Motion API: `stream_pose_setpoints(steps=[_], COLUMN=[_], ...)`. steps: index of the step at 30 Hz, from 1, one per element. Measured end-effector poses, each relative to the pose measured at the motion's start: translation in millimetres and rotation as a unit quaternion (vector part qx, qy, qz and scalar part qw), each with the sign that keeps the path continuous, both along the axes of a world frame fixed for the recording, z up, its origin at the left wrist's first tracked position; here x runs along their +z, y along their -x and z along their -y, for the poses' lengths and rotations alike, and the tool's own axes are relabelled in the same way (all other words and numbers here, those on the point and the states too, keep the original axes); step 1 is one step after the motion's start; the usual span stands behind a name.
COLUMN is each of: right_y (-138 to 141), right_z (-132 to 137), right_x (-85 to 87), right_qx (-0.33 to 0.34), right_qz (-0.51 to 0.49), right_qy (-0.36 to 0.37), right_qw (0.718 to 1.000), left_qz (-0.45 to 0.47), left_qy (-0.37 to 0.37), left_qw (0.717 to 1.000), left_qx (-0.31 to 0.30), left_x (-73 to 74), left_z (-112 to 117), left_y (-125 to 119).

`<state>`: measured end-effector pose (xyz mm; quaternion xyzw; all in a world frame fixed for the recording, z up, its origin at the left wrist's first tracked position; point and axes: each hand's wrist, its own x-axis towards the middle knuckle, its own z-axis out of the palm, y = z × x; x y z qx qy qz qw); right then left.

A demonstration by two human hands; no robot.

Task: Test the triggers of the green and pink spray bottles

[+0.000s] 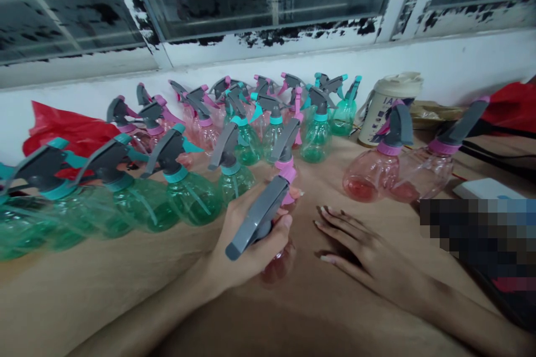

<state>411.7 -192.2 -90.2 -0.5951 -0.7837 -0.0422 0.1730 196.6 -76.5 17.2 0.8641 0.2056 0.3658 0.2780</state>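
My left hand (247,240) is wrapped round the neck of a pink spray bottle (280,268) with a grey and pink trigger head, near the middle of the table. Its fingers partly hide the collar and the trigger. My right hand (364,245) lies to the right of that bottle, fingers stretched out over the tabletop and holding nothing. Just behind the held bottle is another grey spray head with a pink collar (285,155). A row of green spray bottles (195,198) with grey and teal heads runs off to the left.
More pink and green spray bottles (316,139) crowd along the wall. Two pink spray bottles (371,175) stand at the right, in front of a white lidded cup (387,100). Red plastic (69,128) lies at the left. A white box (489,188) and dark cables are at the right.
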Motion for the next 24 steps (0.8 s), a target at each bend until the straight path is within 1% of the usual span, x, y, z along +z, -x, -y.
stream_pose_setpoints(steps=[8,14,18,24], right_y=[-0.4,0.5,-0.2,-0.2], right_z=[1.1,0.8,0.6,1.1], right_x=[-1.9,-0.4,-0.8,-4.1], right_qx=[-0.003,-0.004,-0.002,-0.006], right_qz=[-0.035,-0.013,-0.021,-0.054], right_qy=[0.01,0.01,0.005,-0.002], right_qw=[0.999,1.0,1.0,0.999], left_qz=[-0.002,-0.024,-0.031,-0.018], left_qy=[0.017,0.019,0.018,0.062], left_qw=[1.0,0.999,0.999,0.998], left_qx=[0.004,0.016,0.029,0.016], left_x=[0.3,-0.1,2.0,6.0], left_z=[0.9,0.8,2.7,4.1], left_y=[-0.4,-0.4,-0.1,0.6])
